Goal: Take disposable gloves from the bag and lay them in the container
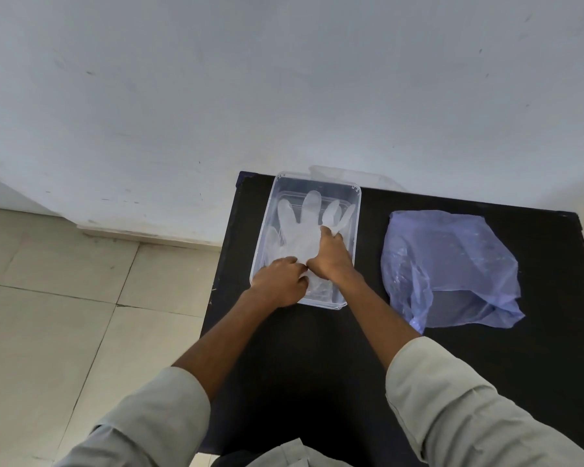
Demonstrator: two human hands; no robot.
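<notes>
Pressing a clear disposable glove (300, 230) flat inside the transparent container (357, 210), both hands are down in the box. Left hand (279, 281) sits at the container's near end with fingers curled onto the cuff area; whether this grip pinches the film or just pins it, cannot tell. Right hand (329, 252) lies palm-down further in, fingers spread loosely and flat over the glove's palm, nothing clamped, fingertips reaching the base of the glove's fingers. Looks like a smoothing hold: one hand anchors the cuff, the other spreads the film so it lies flat rather than bunched. Glove is fingers-away, pointing at the desk's far edge, and nearly fills the container floor; more film seems layered under it on the left side, count unclear.

Container stands lengthwise at the far left corner of the black desk (317, 348), its long side along the left edge, probably to keep it in easy reach of both arms. Blue plastic bag (452, 264) lies crumpled on the right side of the desk, apart from the container, mouth apparently toward the near edge; contents not readable. A clear lid-like piece (348, 173) leans behind the container at the far edge. Judging this as mid-task, laying step
</notes>
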